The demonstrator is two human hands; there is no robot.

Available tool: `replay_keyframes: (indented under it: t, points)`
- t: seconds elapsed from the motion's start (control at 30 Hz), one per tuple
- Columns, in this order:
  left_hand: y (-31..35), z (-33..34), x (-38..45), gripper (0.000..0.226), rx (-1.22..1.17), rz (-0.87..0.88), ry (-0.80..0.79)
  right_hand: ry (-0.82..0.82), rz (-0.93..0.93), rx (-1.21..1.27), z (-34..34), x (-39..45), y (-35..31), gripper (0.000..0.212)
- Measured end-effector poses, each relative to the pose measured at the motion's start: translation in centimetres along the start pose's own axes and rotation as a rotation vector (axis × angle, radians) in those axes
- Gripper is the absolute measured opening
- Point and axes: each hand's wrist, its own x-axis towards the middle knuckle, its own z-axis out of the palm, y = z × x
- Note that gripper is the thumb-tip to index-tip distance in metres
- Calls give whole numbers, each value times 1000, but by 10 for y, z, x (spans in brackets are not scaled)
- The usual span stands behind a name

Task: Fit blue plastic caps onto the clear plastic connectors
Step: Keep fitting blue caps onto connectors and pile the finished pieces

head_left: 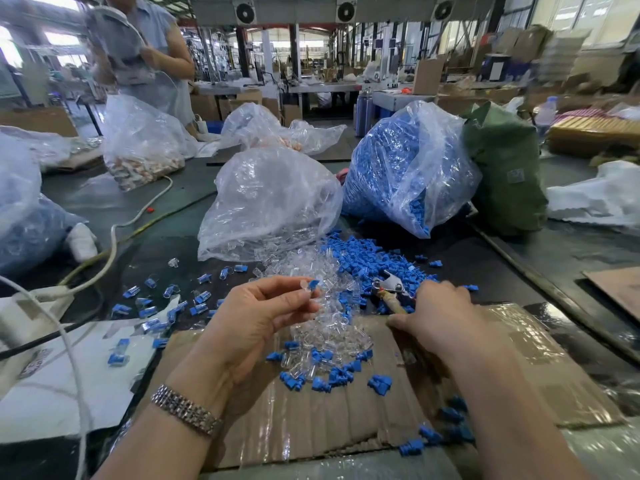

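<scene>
Dark table: two hands, two opened bags.

Left hand raised over cardboard sheet, fingertips pinching clear connector with blue cap on it. Right hand palm down on pile of blue caps, beside pliers. Clear connectors heaped between hands. Capped pieces scattered left. Bag of blue caps behind.
</scene>
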Motion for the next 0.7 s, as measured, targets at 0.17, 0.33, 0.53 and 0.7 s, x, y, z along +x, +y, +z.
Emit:
replay_keyframes:
  t: [0.17, 0.33, 0.53, 0.7]
  points:
    - [1, 0, 0, 21, -26, 19, 15, 80, -88, 85, -3, -5, -3, 34]
    - [1, -6, 3, 20, -145, 29, 67, 41, -247, 649, -18, -13, -5, 33]
    - [1, -6, 4, 19, -159, 54, 56, -612, -460, 906, -17, -32, -15, 35]
    - [1, -3, 3, 29, -68, 51, 53, -588, -527, 818, -15, -46, -29, 40]
